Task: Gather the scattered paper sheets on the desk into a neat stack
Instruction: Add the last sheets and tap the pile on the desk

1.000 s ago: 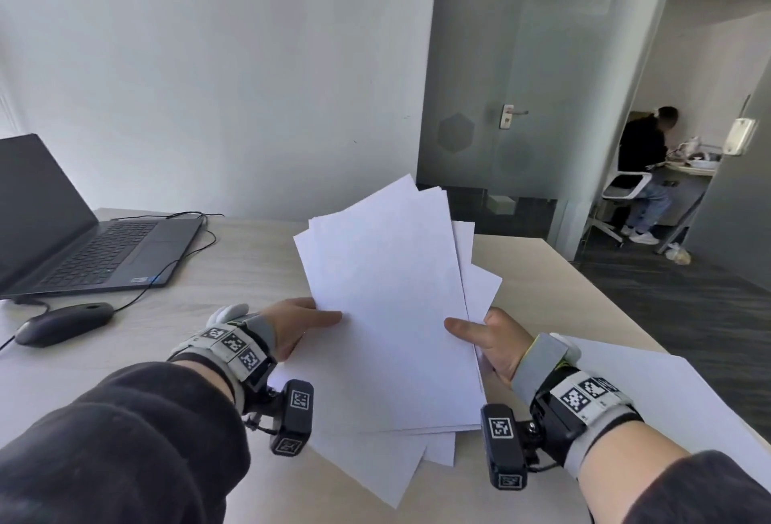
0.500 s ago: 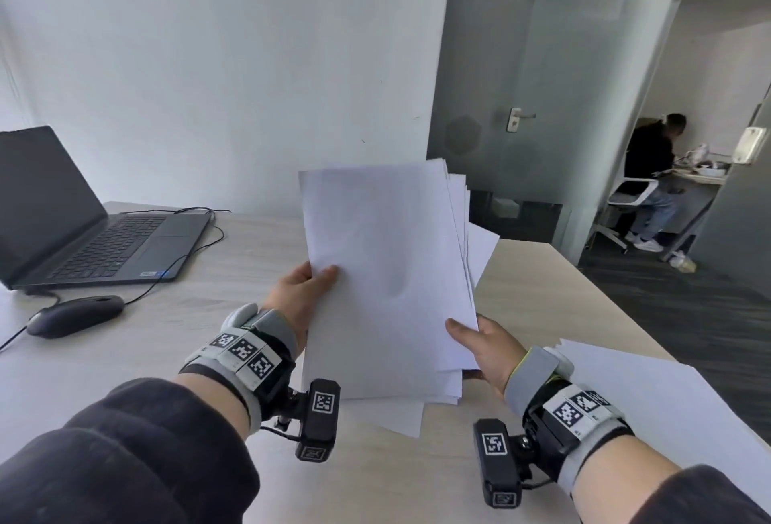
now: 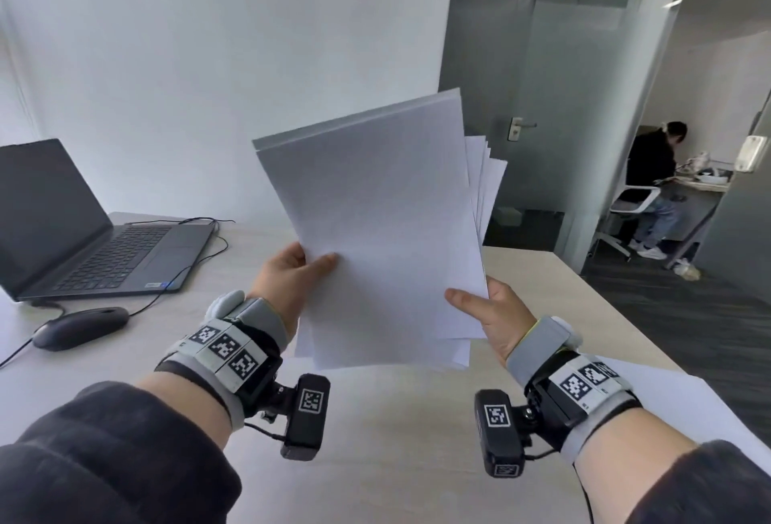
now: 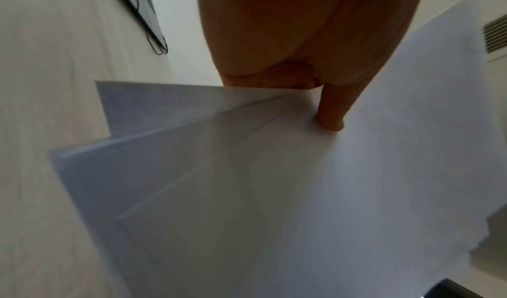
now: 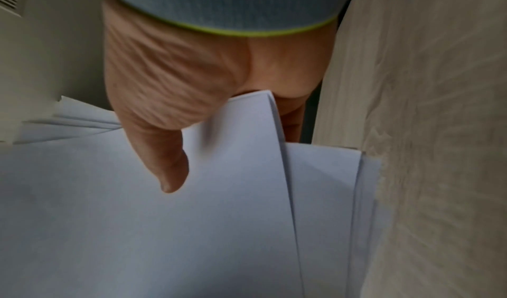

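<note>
Head view: both hands hold a bundle of paper sheets (image 3: pixel 375 227) up off the bench (image 3: pixel 396 419), tilted back, top edge toward one o'clock. The left hand (image 3: pixel 288 277) pinches the bundle's left edge, thumb flat across the front sheet, the other fingers hidden behind. The right hand (image 3: pixel 496 315) grips the lower right corner the same way, thumb on the front, fingers tucked behind the paper. The right wrist view shows the thumb (image 5: pixel 164 161) pressed on the top sheet. The sheets are plain white, thin and smooth, not yet squared: several edges fan out at three o'clock and stray corners stick out at six. One more white sheet (image 3: pixel 676 411) lies flat on the bench at four o'clock, by the right wrist.

The bench is pale wood grain, matte. At nine o'clock sits an open dark laptop (image 3: pixel 91 235), with a black mouse (image 3: pixel 81 327) and its thin cable in front. Behind is a plain white wall; at two o'clock a frosted glass door (image 3: pixel 521 106) stands beside an opening onto grey carpet, where another person (image 3: pixel 655 185) sits at a table.
</note>
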`<state>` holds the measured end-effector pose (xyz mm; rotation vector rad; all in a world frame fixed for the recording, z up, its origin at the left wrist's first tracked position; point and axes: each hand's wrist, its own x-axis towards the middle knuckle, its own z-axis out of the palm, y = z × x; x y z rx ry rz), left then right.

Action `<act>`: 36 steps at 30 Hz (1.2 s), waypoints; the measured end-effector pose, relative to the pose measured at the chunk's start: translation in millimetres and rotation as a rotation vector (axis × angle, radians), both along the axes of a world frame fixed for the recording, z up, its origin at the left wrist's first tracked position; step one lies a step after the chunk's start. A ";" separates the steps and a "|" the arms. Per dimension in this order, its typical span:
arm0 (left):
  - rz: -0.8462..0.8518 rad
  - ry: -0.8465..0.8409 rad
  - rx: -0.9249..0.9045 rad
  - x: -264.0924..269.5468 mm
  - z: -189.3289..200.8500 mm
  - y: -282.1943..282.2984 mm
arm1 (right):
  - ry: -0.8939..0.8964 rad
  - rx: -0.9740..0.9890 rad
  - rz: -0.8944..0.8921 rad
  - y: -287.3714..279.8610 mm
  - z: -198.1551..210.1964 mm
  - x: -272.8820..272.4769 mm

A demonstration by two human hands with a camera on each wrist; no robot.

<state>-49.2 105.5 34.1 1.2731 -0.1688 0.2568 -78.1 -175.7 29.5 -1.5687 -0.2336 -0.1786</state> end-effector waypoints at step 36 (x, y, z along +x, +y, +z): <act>-0.088 0.072 0.143 -25.7 -12.8 -26.6 | 0.018 0.089 -0.085 3.8 -33.4 -4.3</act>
